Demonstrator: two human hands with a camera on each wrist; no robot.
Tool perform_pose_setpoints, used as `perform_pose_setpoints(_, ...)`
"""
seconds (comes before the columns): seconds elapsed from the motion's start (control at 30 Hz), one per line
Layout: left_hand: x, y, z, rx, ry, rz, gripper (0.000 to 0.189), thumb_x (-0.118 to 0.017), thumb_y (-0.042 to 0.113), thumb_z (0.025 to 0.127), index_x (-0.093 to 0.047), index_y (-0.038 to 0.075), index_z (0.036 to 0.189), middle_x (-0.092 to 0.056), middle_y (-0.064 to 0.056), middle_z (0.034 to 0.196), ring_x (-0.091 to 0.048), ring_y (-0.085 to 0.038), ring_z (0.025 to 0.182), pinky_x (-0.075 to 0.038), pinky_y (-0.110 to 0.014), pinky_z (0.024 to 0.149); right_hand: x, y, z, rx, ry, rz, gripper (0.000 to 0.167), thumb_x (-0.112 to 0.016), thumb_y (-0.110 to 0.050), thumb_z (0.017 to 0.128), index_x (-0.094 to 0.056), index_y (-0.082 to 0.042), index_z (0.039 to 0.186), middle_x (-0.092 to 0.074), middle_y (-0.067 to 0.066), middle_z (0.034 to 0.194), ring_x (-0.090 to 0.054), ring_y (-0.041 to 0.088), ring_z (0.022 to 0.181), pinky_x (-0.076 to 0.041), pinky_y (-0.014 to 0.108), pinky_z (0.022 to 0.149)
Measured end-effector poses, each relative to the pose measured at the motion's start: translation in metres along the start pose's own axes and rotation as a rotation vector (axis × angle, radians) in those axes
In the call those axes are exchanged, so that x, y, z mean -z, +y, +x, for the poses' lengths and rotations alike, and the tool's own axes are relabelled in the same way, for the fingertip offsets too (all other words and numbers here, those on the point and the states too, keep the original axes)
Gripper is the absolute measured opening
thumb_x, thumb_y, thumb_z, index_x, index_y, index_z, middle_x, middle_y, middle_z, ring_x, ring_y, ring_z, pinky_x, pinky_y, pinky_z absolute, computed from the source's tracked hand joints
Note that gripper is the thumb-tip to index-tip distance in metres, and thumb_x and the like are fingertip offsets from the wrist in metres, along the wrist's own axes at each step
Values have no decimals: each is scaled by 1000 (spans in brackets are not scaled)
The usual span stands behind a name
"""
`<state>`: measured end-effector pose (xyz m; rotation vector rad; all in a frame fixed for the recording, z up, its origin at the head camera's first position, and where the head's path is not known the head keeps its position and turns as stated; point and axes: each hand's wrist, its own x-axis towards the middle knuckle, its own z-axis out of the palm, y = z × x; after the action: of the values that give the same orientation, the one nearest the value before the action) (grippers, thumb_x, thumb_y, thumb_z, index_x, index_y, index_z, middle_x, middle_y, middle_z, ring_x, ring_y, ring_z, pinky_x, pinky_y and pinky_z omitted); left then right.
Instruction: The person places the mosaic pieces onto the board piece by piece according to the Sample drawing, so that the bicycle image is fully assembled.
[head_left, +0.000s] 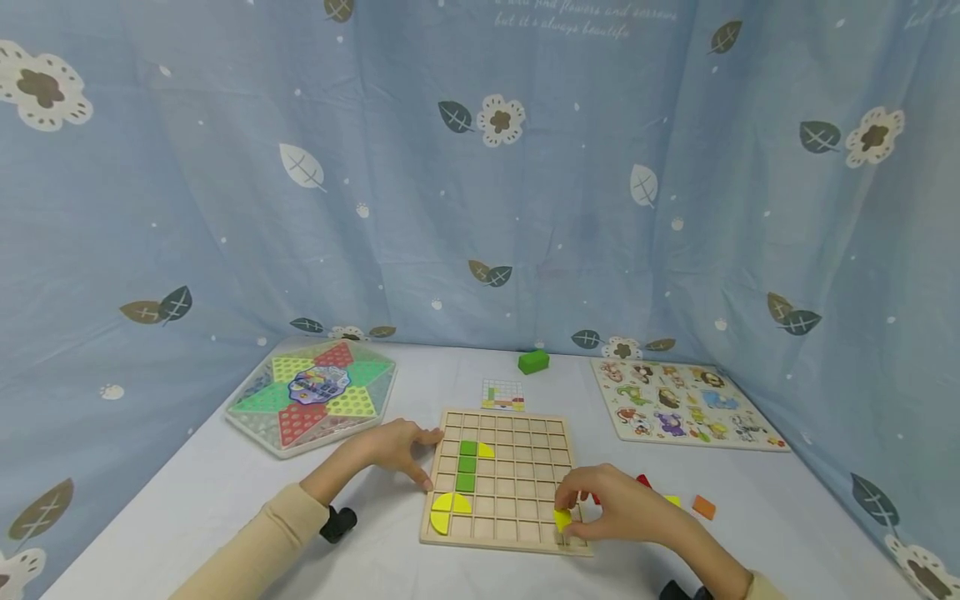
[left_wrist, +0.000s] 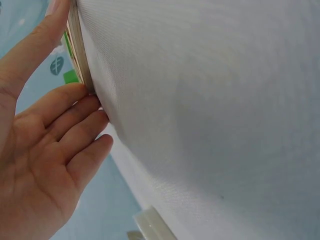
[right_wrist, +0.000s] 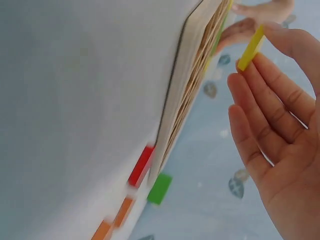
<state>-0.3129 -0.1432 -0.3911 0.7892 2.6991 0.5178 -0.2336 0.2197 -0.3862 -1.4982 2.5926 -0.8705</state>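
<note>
A wooden grid board lies on the white table. Along its left edge my left hand rests, thumb and fingers spread and touching the rim; the left wrist view has this hand against the board's side. Over the board's near right corner, my right hand pinches a yellow piece between thumb and fingertips. That yellow piece appears edge-on in the right wrist view, apart from the board. Green squares and yellow quarter-circles sit in cells on the board's left side.
Behind the board lie a small pattern card and a green block. A star-patterned game board is at left, an animal picture puzzle at right. Loose red, yellow and orange pieces lie beside my right hand.
</note>
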Motion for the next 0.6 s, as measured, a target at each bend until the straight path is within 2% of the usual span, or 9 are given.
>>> perform_pose_setpoints(0.3, -1, 0, 1, -16, -5, 5, 87, -85, 41, 69, -50, 7, 140, -47, -9, 144, -41, -32, 134, -36, -48, 106, -16, -10, 37, 21, -35, -25, 16, -77, -23, 84, -65, -20, 95, -63, -14, 89, -61, 6, 80, -53, 21, 72)
perform_pose_setpoints(0.6, -3, -8, -1, -115, 46, -8, 86, -86, 39, 70, -51, -2, 137, -51, -14, 140, -43, -35, 131, -39, -49, 104, -29, -25, 70, -49, -64, -123, 14, -78, -23, 82, -68, -21, 91, -62, -18, 86, -59, 3, 81, -50, 18, 74)
